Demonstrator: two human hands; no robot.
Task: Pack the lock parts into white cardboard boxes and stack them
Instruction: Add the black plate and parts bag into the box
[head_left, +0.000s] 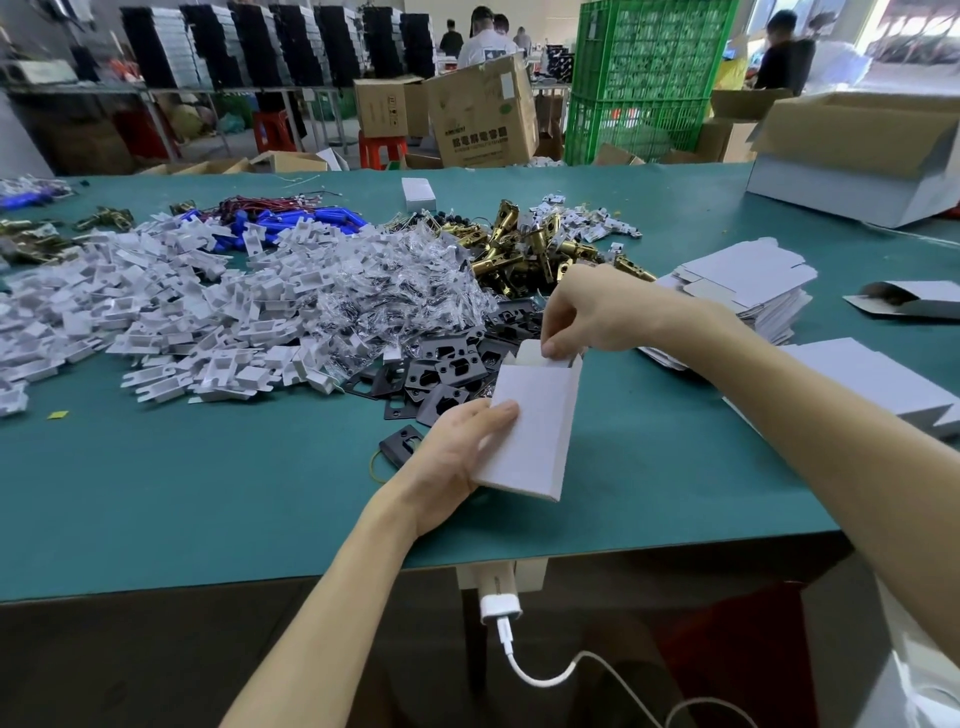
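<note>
A small white cardboard box (530, 431), plain and oblong, is held tilted just above the green table (208, 493), its far end open. The left hand (452, 462) grips its lower part, thumb across the front, fingers curled beneath. The right hand (592, 312) is at the open mouth, fingers pinching a white piece there. Just behind lie black plates (447, 364), brass latches (519, 244) and a heap of white plastic pieces (156, 301); flat box blanks (748, 280) are stacked to the right. Beyond the table stand brown cartons (483, 114) and green crates (644, 78).
</note>
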